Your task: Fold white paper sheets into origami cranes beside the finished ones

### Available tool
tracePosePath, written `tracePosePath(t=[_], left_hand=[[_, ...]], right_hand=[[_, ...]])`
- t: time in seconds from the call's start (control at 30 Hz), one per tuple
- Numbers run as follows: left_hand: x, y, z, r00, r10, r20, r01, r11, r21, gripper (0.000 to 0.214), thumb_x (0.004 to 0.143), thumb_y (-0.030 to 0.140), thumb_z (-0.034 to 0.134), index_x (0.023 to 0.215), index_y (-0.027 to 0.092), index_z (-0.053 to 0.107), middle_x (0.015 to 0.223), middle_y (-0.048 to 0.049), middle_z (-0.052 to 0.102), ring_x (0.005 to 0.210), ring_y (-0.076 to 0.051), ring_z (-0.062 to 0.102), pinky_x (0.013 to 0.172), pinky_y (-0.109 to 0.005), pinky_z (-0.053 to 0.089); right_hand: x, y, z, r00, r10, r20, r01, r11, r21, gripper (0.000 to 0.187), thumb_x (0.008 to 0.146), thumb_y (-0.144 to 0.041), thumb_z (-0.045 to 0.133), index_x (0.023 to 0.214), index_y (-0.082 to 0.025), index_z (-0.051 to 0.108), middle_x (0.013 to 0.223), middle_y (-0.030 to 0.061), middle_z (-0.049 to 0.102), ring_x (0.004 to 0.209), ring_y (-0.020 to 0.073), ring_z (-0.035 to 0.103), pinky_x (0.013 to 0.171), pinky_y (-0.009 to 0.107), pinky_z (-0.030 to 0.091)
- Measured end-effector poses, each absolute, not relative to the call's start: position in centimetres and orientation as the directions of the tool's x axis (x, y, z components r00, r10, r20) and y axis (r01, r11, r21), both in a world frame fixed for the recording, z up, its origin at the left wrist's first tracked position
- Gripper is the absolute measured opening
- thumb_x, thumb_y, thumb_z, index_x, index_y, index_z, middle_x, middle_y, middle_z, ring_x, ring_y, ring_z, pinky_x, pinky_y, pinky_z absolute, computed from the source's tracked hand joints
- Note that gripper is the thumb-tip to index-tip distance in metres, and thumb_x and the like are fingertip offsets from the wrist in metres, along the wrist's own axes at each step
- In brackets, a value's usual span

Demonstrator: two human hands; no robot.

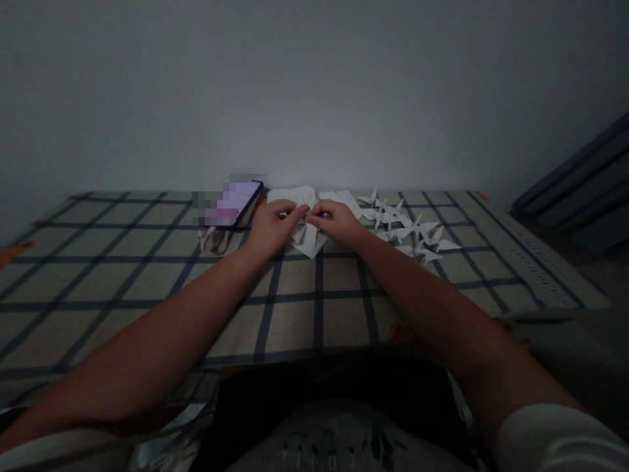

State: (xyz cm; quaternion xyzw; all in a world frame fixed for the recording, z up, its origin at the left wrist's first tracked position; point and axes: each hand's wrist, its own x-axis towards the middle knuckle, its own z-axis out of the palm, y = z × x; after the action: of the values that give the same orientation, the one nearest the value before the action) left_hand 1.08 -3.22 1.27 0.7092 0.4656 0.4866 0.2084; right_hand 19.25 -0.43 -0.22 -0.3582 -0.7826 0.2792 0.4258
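Left end of the bench [122, 278], under its checked cloth: the phone [242, 203] lies tilted toward the wall side, screen lit, part of it blurred out. A strap [216, 244] loops on the cloth at its near edge.

Next, your left hand [274, 226]. Grip nearly closed: thumb stretched inward, its tip meeting the forefinger, pinching the upper part of the folded paper [308, 248]. The other fingers curl in; their exact contact is hidden. Just behind this hand lies a printed sheet [291, 194], partly covered.

Centre: the folded paper sits between your two hands, its pointed lower end toward you, close over the cloth. Whether that point touches the cloth, cannot tell.

Your right hand [338, 221]: thumb and forefinger pressed together on the same paper, tips just beside those of the left. Remaining fingers bent. Behind it, a second sheet [348, 200] lies flat.

Right of that hand: a cluster of white paper cranes [426, 241], wings spread, several touching or overlapping; your right wrist hides part of the group's near side.
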Motion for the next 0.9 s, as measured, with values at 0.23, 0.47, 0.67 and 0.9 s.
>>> tracePosePath(t=[0.23, 0.47, 0.67, 0.9], left_hand=[[0.74, -2.83, 0.95, 0.119, 0.806, 0.58, 0.476, -0.559, 0.679, 0.031, 0.087, 0.047, 0.062, 0.072, 0.02, 0.07, 0.075, -0.0035, 0.067, 0.076, -0.018, 0.059, 0.073, -0.03, 0.043], [0.71, -3.05, 1.12, 0.077, 0.818, 0.57, 0.479, -0.532, 0.699, 0.034, 0.09, 0.052, 0.06, 0.079, 0.021, 0.073, 0.083, -0.0054, 0.072, 0.084, -0.02, 0.062, 0.08, -0.031, 0.046], [0.81, -3.36, 1.16, 0.051, 0.811, 0.583, 0.455, -0.539, 0.709, 0.036, 0.089, 0.053, 0.062, 0.079, 0.021, 0.072, 0.085, -0.0051, 0.071, 0.084, -0.019, 0.062, 0.081, -0.03, 0.047], [0.88, -2.77, 0.85, 0.077, 0.825, 0.56, 0.333, -0.551, 0.765, 0.038, 0.088, 0.055, 0.063, 0.098, 0.02, 0.074, 0.11, -0.0086, 0.072, 0.105, -0.022, 0.064, 0.093, -0.033, 0.048]], right_hand=[[19.28, -0.17, -0.32, -0.411, 0.803, 0.433, 0.33, 0.573, -0.75, 0.022, 0.085, -0.039, 0.069, 0.082, -0.017, 0.07, 0.087, 0.0046, 0.071, 0.081, 0.0164, 0.061, 0.08, 0.031, 0.046], [19.5, 0.19, -0.41, -0.438, 0.758, 0.484, 0.339, 0.638, -0.692, 0.017, 0.085, -0.036, 0.069, 0.082, -0.019, 0.072, 0.087, 0.0043, 0.07, 0.087, 0.018, 0.063, 0.085, 0.033, 0.047], [19.45, 0.11, -0.38, -0.421, 0.753, 0.506, 0.323, 0.646, -0.692, 0.016, 0.086, -0.035, 0.07, 0.082, -0.02, 0.074, 0.087, 0.0041, 0.068, 0.087, 0.0174, 0.062, 0.086, 0.034, 0.047], [19.57, 0.23, -0.44, -0.373, 0.784, 0.497, 0.314, 0.61, -0.727, 0.015, 0.086, -0.035, 0.072, 0.082, -0.021, 0.076, 0.088, 0.0035, 0.067, 0.089, 0.0174, 0.061, 0.088, 0.034, 0.047]])
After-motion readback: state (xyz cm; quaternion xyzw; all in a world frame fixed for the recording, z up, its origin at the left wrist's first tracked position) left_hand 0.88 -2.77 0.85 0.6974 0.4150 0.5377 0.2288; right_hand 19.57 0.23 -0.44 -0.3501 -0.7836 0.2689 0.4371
